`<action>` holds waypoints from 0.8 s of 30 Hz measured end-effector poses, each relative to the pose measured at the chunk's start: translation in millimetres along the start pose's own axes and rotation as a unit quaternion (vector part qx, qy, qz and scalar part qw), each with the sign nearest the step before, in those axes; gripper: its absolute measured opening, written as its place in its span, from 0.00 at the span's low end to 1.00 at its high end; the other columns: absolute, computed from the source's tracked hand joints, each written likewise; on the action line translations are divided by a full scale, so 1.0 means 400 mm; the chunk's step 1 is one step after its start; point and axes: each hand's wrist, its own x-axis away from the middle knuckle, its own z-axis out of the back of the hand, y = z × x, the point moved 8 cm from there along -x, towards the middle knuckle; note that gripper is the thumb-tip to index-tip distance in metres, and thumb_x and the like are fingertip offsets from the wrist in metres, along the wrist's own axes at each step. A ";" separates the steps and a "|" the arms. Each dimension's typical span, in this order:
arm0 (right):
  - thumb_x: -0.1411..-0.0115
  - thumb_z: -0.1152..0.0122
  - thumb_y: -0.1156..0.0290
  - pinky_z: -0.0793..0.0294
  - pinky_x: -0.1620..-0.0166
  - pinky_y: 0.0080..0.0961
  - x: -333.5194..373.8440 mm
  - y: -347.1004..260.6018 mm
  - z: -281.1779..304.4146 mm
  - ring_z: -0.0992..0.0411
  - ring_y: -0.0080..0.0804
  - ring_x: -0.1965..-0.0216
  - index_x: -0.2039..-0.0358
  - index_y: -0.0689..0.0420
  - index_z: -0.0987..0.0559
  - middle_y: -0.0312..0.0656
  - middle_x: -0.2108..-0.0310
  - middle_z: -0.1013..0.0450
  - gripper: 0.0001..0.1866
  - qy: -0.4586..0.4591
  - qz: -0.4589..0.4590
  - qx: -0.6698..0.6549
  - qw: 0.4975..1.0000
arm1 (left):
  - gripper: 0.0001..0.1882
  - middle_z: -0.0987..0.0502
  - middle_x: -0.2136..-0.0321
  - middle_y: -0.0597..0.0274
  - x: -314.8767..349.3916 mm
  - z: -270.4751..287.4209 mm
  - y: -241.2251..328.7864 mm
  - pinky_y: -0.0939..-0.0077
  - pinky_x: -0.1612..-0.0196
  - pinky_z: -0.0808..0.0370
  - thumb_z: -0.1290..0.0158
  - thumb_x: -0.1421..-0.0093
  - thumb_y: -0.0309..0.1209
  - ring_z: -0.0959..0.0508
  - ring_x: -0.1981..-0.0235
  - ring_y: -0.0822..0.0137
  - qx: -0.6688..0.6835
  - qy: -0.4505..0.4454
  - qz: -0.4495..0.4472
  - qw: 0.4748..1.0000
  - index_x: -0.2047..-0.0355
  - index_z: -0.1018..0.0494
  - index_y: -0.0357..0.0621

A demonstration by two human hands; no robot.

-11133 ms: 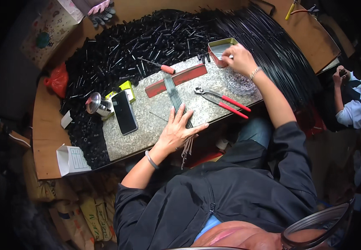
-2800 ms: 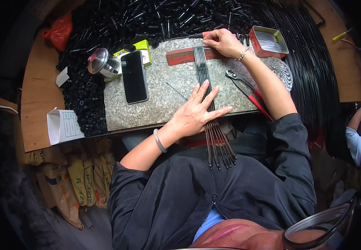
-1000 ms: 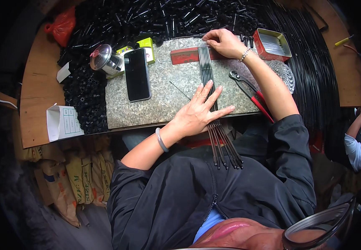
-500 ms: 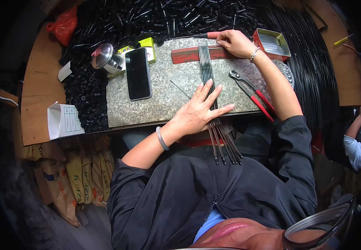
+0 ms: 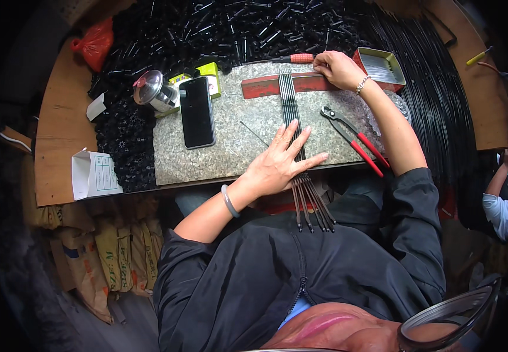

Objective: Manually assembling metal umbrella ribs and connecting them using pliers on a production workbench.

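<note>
My left hand (image 5: 280, 161) lies flat with fingers spread over several thin black rods (image 5: 288, 102), pressing them side by side. Their far ends rest across a red metal bar (image 5: 260, 88), and their tipped near ends fan out past the table edge. At the bar's right end, my right hand (image 5: 337, 69) is closed in a pinch; what its fingertips hold is too small or hidden to make out. Just beyond it lies a tool with a red handle (image 5: 301, 58). Red-handled pliers (image 5: 356, 141) lie right of the rods, jaws pointing away from me.
A stone slab (image 5: 175, 167) carries a phone (image 5: 197, 114), a lidded jar (image 5: 159, 94) and a yellow-green box (image 5: 210, 76). An open tin (image 5: 382, 66) of thin pins stands at right. Black parts (image 5: 230, 29) heap behind; long black rods (image 5: 436, 100) lie right. Another person's arm (image 5: 494, 188) shows.
The view has shifted slightly, lowering the table items in the picture. My left hand stays spread on the rods; my right hand remains pinched by the bar's right end.
</note>
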 end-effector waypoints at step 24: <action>0.47 0.42 0.69 0.28 0.62 0.31 -0.011 -0.018 0.009 0.26 0.42 0.68 0.68 0.58 0.20 0.47 0.71 0.25 0.09 0.015 0.011 -0.042 0.999 | 0.36 0.47 0.40 0.44 -0.001 0.004 -0.005 0.44 0.40 0.45 0.47 0.51 0.30 0.48 0.39 0.37 0.032 0.005 0.010 0.999 0.41 0.41 0.70</action>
